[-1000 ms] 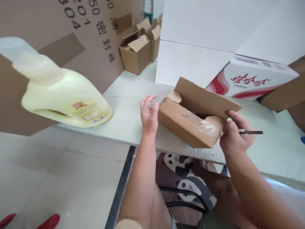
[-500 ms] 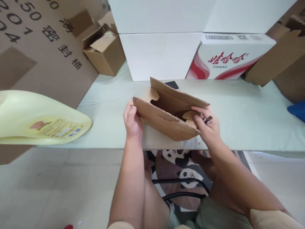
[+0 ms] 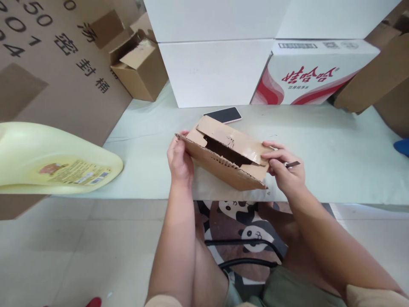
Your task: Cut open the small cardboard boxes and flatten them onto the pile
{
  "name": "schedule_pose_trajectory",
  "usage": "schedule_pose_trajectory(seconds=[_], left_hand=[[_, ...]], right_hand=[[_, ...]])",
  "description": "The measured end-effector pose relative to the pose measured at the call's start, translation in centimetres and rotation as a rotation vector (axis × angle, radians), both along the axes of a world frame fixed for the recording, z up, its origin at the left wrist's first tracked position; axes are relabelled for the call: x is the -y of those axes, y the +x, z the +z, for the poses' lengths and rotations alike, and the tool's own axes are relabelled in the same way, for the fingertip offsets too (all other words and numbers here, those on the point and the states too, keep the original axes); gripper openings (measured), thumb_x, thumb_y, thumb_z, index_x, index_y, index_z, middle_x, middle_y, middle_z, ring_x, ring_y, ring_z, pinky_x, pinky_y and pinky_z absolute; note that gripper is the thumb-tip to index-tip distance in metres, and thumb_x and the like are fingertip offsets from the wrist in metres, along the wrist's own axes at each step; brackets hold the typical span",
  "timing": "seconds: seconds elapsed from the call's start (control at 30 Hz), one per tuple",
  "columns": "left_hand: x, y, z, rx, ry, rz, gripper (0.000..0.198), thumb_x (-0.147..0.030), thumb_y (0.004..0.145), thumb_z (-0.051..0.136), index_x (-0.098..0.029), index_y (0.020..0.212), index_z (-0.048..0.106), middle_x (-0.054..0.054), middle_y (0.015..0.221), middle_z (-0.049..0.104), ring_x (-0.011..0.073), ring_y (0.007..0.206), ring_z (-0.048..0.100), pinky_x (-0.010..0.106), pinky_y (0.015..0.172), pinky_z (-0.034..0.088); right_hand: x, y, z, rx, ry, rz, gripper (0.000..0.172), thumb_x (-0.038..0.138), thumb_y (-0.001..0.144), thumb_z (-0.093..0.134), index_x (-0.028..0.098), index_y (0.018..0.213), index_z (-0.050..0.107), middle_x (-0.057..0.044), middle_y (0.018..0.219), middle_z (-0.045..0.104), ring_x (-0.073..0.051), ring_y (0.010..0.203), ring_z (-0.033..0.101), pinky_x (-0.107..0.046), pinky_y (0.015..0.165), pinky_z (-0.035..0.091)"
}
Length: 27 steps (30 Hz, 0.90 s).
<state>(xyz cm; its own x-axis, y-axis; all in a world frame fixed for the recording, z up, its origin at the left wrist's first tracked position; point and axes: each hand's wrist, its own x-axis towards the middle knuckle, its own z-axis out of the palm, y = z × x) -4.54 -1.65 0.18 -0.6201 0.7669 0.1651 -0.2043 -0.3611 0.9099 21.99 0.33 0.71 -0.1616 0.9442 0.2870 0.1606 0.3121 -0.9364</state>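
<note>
Head view: at the far left a pale yellow plastic jug (image 3: pixel 47 157) lies on its side on the edge of the pale green table (image 3: pixel 335 157), its small paper label too blurred to read. Behind it leans a large brown cardboard sheet (image 3: pixel 47 64) printed with black digits and the characters 密封桶, and beside that sits an open brown carton (image 3: pixel 140 68). The left hand (image 3: pixel 179 160) clasps the left end of the small brown corrugated cardboard box (image 3: pixel 223 160), held just above the table's near edge with its flaps partly folded down. A black smartphone (image 3: pixel 223 115) lies flat just behind it, before plain white cartons (image 3: pixel 217 72). The right hand (image 3: pixel 286 170) pinches the box's right end, fingers on the top flap, with a slim dark metal blade (image 3: pixel 292 164) tucked between them. Behind stands a white-and-red carton (image 3: pixel 306 72) with inverted red Chinese lettering.
</note>
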Motion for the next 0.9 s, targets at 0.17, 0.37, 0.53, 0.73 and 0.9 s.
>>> schedule_pose_trajectory(seconds=[0.17, 0.37, 0.53, 0.73, 0.9], left_hand=[[-0.3, -0.1, -0.8, -0.223, -0.025, 0.066, 0.055, -0.069, 0.071, 0.075, -0.026, 0.104, 0.067, 0.007, 0.105, 0.066, 0.0253, 0.106, 0.063, 0.039, 0.098, 0.049], [-0.1, -0.5, 0.0, -0.617, -0.069, 0.069, 0.029, -0.039, 0.088, 0.061, -0.027, 0.109, 0.078, 0.008, 0.133, 0.056, 0.0267, 0.128, 0.052, 0.043, 0.114, 0.04], [0.2, -1.4, 0.2, -0.6, -0.127, 0.103, 0.029, -0.024, 0.08, 0.056, -0.027, 0.092, 0.082, 0.006, 0.129, 0.059, 0.0265, 0.124, 0.055, 0.042, 0.111, 0.044], [0.4, -2.2, 1.4, -0.282, -0.164, 0.238, 0.03, -0.019, 0.069, 0.05, -0.023, 0.078, 0.079, 0.006, 0.114, 0.069, 0.0266, 0.123, 0.058, 0.039, 0.112, 0.043], [0.6, -2.9, 2.0, -0.114, -0.217, 0.247, 0.023, -0.021, 0.069, 0.054, -0.021, 0.079, 0.075, 0.005, 0.101, 0.074, 0.0256, 0.111, 0.063, 0.036, 0.099, 0.053]], right_hand=[[-0.1, 0.7, -0.7, 0.011, -0.039, 0.051, 0.019, 0.041, 0.085, 0.065, 0.025, 0.087, 0.076, -0.008, 0.132, 0.065, -0.014, 0.065, 0.062, -0.034, 0.054, 0.055], [-0.1, 1.0, -1.5, -0.124, -0.176, 0.093, 0.031, 0.045, 0.081, 0.069, 0.028, 0.108, 0.071, -0.008, 0.14, 0.06, -0.008, 0.054, 0.051, -0.026, 0.042, 0.041], [-1.0, 0.4, -2.1, -0.223, -0.425, -0.08, 0.041, 0.033, 0.075, 0.069, 0.025, 0.115, 0.067, 0.0, 0.095, 0.067, -0.005, 0.045, 0.042, -0.021, 0.036, 0.033], [-1.3, -0.4, -1.8, -0.364, -0.682, 0.042, 0.037, 0.048, 0.072, 0.073, 0.019, 0.094, 0.069, -0.004, 0.085, 0.068, -0.013, 0.062, 0.063, -0.023, 0.047, 0.049], [-0.3, -0.8, -1.0, -0.378, -0.551, 0.259, 0.047, 0.064, 0.08, 0.068, 0.022, 0.102, 0.069, -0.006, 0.086, 0.073, -0.021, 0.079, 0.07, -0.039, 0.076, 0.059]])
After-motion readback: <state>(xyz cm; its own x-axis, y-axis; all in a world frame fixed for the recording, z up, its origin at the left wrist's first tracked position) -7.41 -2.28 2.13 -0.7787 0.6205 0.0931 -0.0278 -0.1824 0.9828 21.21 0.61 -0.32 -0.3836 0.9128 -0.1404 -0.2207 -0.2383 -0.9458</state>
